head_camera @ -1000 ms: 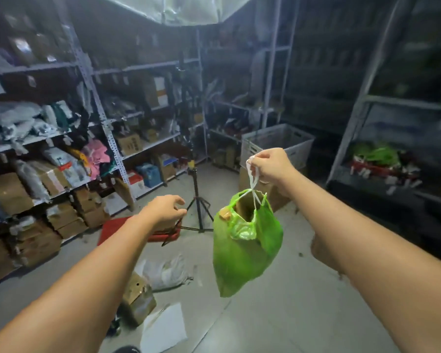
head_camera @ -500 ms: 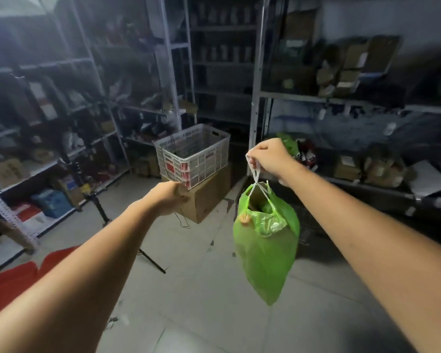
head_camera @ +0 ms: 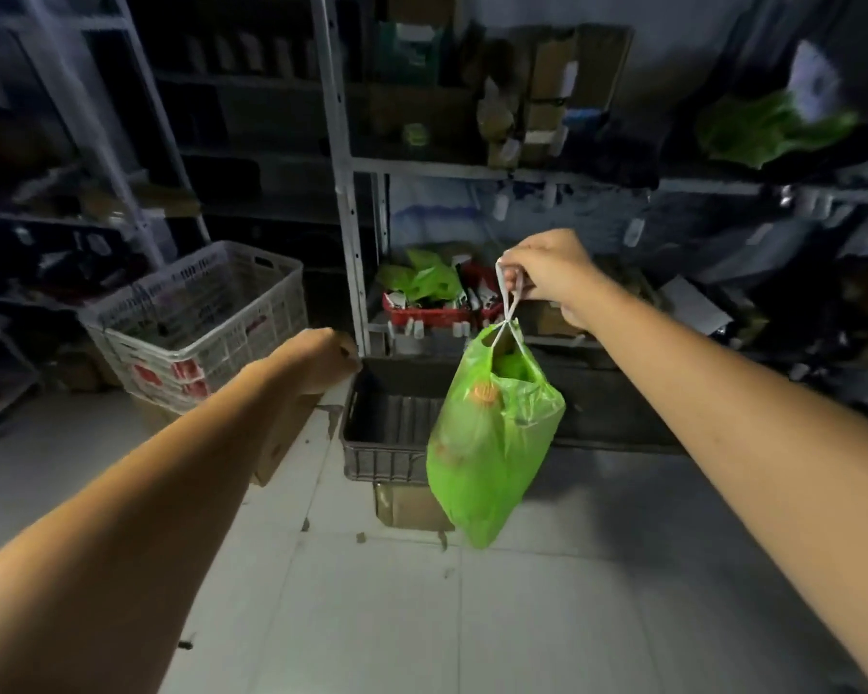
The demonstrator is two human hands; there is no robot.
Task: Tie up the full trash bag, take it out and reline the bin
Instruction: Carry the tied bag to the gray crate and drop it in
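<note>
A full green trash bag (head_camera: 489, 443) hangs in the air at centre, held up by its white drawstring (head_camera: 509, 303). My right hand (head_camera: 547, 273) is shut on the top of that drawstring. My left hand (head_camera: 322, 358) is stretched forward to the left of the bag, fingers curled into a fist with nothing in it. Behind and below the bag a dark plastic crate (head_camera: 392, 428) stands on the floor. Loose green bags (head_camera: 422, 280) lie on the low shelf behind.
Metal shelving (head_camera: 344, 192) full of boxes lines the back and both sides. A white slatted basket (head_camera: 196, 323) rests on a cardboard box at left. Another cardboard box (head_camera: 407, 508) sits under the dark crate. Pale tiled floor (head_camera: 422, 618) stretches in front.
The view has swung right: the tripod and red mat have left the frame, and the dark crate and low shelf now face me. My right hand still holds the bag up.
</note>
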